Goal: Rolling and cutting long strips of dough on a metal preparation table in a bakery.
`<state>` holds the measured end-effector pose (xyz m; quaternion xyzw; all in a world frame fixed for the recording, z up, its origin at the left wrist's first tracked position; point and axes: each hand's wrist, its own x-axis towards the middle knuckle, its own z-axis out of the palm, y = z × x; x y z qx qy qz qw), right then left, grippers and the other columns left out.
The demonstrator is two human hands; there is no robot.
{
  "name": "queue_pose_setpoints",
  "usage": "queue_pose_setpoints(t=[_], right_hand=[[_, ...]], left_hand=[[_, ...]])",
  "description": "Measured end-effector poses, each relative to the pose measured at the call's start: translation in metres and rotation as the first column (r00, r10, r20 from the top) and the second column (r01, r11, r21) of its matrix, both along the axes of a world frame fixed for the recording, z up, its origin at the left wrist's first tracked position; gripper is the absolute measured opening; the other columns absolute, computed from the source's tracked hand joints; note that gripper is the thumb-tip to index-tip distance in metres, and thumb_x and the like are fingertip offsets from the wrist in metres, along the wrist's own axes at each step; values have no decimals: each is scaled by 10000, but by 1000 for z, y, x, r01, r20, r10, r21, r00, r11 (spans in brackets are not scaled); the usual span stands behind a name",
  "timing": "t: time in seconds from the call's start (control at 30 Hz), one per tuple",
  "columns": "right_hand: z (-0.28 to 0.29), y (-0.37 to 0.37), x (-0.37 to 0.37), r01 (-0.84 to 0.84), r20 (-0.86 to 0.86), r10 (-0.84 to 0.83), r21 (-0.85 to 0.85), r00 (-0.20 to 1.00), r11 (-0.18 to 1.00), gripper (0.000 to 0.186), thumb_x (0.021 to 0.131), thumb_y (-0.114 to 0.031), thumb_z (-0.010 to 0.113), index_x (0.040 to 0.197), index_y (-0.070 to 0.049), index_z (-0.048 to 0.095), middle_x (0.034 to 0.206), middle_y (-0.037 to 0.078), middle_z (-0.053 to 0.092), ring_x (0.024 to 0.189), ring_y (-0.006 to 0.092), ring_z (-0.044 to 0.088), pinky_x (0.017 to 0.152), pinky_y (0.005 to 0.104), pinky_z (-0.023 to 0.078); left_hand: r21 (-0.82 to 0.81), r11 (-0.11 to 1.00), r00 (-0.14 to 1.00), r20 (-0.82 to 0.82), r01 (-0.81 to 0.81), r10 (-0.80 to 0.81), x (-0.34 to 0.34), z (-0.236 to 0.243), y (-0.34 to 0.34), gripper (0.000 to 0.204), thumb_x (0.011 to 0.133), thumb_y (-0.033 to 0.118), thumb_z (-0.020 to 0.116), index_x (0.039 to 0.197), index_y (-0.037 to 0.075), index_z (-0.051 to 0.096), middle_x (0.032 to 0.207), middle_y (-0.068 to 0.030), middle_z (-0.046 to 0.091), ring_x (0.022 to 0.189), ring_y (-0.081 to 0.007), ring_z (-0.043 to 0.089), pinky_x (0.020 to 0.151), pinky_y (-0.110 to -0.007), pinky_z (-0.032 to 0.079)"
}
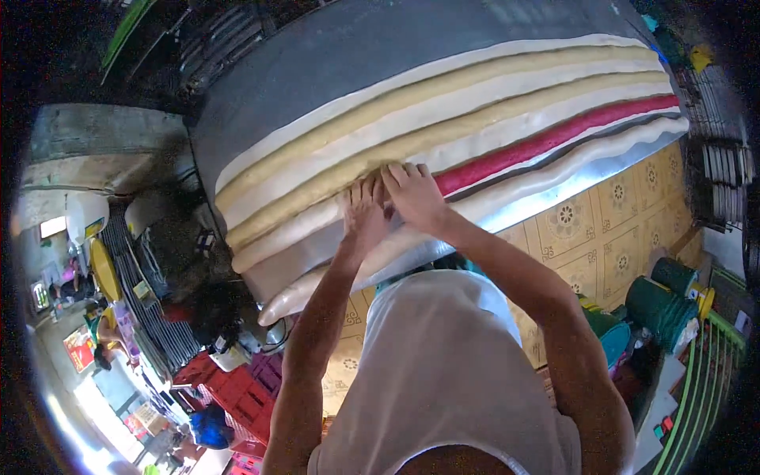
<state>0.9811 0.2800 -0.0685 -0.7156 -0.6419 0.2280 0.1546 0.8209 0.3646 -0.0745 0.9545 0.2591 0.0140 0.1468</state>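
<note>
Long bands of dough run side by side across a dark grey table. Two tan strips lie on white dough, and a magenta strip shows to the right of my hands. On the left, a pale dough roll continues the magenta strip's line, with no magenta visible there. My left hand has its fingers bent over this dough. Beside it, nearly touching, my right hand presses its fingers round the dough where the magenta begins. What lies under the fingertips is hidden.
A thin white dough rope follows the table's near edge. Red crates stand at lower left. Green round containers and a green railing are at right. Patterned tan flooring shows below the table.
</note>
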Motion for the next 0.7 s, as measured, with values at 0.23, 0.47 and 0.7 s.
queue_pose_setpoints(t=[0.23, 0.47, 0.7], right_hand=[[19, 17, 36, 78, 155, -50, -179, 987, 981, 544, 799, -330, 819, 1237, -64, 635, 1409, 140, 585, 1181, 356, 653, 918, 532, 534], [10, -38, 18, 57, 228, -105, 206, 968, 977, 666, 772, -269, 821, 1341, -22, 577, 1403, 131, 574, 1253, 344, 584, 1011, 479, 478], [26, 15, 96, -136, -482, -49, -341, 875, 930, 426, 832, -207, 768, 1216, -41, 689, 1328, 171, 648, 1260, 430, 621, 978, 548, 524]], left_hand=[[-159, 987, 999, -16, 28, -31, 25, 31, -3, 782, 850, 274, 750, 1518, -1, 450, 1469, -199, 502, 1353, -396, 456, 1139, -553, 361], [13, 1000, 999, -52, -5, 6, 38, 5, -10, 832, 833, 259, 772, 1542, -9, 431, 1485, -202, 493, 1365, -419, 452, 1162, -586, 333], [-19, 1000, 999, 33, 12, -11, 50, 20, -38, 850, 801, 269, 803, 1526, -6, 454, 1494, -212, 498, 1386, -422, 458, 1191, -575, 319]])
